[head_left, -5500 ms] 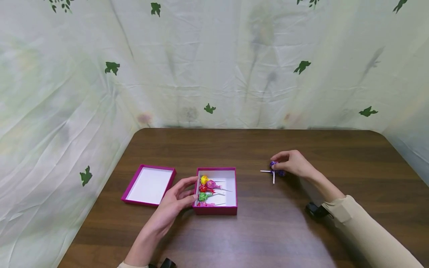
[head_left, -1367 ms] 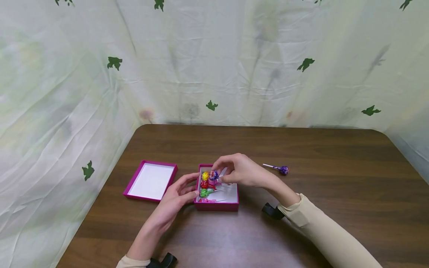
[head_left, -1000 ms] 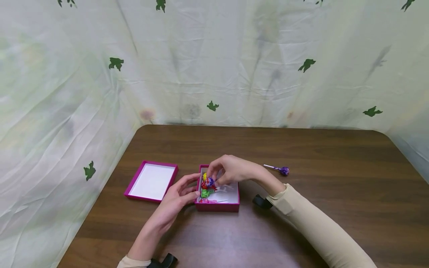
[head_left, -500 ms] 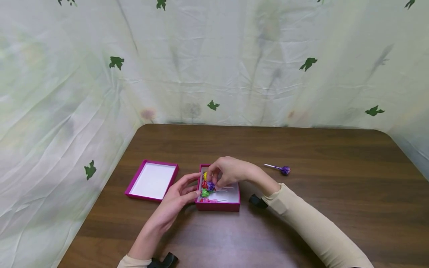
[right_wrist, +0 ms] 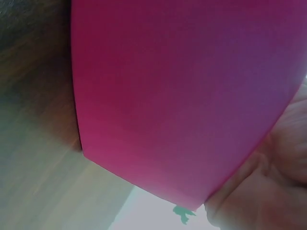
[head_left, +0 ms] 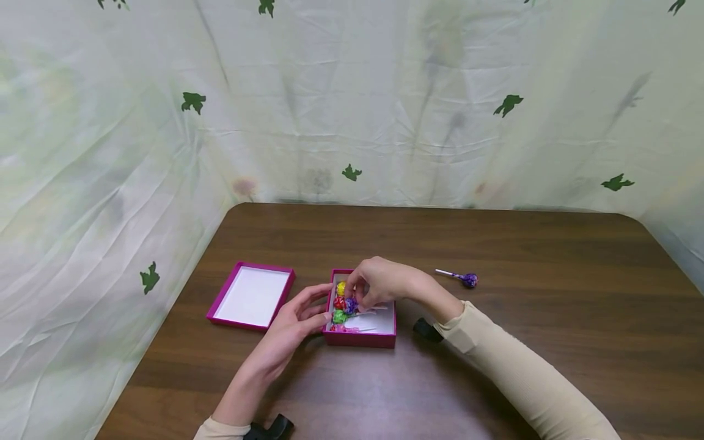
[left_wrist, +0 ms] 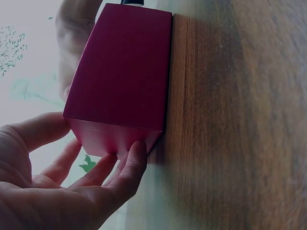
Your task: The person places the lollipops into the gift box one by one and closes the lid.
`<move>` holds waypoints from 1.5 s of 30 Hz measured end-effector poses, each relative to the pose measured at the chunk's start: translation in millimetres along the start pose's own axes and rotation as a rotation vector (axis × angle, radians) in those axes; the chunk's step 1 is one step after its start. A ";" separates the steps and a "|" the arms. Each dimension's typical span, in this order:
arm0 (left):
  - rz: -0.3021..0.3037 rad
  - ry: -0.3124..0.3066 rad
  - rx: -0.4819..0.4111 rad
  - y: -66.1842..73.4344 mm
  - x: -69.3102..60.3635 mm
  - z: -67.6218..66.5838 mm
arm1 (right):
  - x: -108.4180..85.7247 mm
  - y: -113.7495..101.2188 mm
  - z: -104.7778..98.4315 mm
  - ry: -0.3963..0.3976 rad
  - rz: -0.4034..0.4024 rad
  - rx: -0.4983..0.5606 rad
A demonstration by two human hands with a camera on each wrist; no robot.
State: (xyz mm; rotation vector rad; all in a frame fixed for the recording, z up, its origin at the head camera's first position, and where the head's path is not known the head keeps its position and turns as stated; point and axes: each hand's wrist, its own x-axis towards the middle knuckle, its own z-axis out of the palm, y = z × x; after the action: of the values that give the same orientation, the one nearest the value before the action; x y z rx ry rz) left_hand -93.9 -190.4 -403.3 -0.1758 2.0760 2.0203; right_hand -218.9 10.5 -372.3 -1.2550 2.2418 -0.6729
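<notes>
An open magenta box [head_left: 360,339] with a white inside stands on the table. In it lie a yellow lollipop [head_left: 341,288], a red lollipop [head_left: 339,302], a green lollipop [head_left: 339,316] and a pink lollipop [head_left: 343,329], heads along the left wall. My right hand [head_left: 382,282] reaches over the box's back right part and pinches a purple lollipop [head_left: 351,306] beside the red one. It covers part of the inside. My left hand [head_left: 294,324] touches the left wall with extended fingertips, thumb near the rim; the left wrist view shows these fingers [left_wrist: 136,160] against the magenta side.
Left of the box lies its lid [head_left: 253,296], white inside up. Another purple lollipop [head_left: 469,280] lies on the table [head_left: 522,342] to the right, stick pointing left. A pale patterned curtain [head_left: 385,110] hangs behind the table.
My right hand has carried one purple lollipop from the table at right into the box, then lowered it beside the red one. The left hand has stayed at the box's left wall.
</notes>
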 end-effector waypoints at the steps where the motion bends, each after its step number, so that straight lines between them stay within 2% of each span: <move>1: -0.002 0.000 0.000 0.1 -0.1 -0.1 | 0.2 -0.1 -0.1 -0.003 -0.004 -0.007; 9: -0.005 -0.006 0.000 1.7 -0.6 0.2 | -0.6 -1.9 0.6 0.002 -0.005 -0.032; 21: -0.006 0.000 -0.005 0.9 -1.4 -0.6 | -1.6 0.0 6.8 0.054 -0.067 -0.096; 33: -0.004 -0.002 -0.003 1.5 -0.6 0.4 | -6.4 2.6 4.8 0.099 -0.048 -0.030; 39: 0.000 0.000 -0.001 0.8 -0.4 0.6 | -15.1 3.5 1.7 0.158 -0.082 0.054; 45: 0.008 -0.009 -0.005 0.7 -0.1 0.5 | -31.8 0.3 -1.4 0.224 -0.138 0.141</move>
State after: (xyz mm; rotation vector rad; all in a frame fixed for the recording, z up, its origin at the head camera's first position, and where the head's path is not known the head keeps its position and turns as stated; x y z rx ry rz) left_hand -94.0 -189.9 -402.6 -0.1596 2.0695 2.0270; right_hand -205.2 38.5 -366.0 -1.3287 2.2498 -1.0525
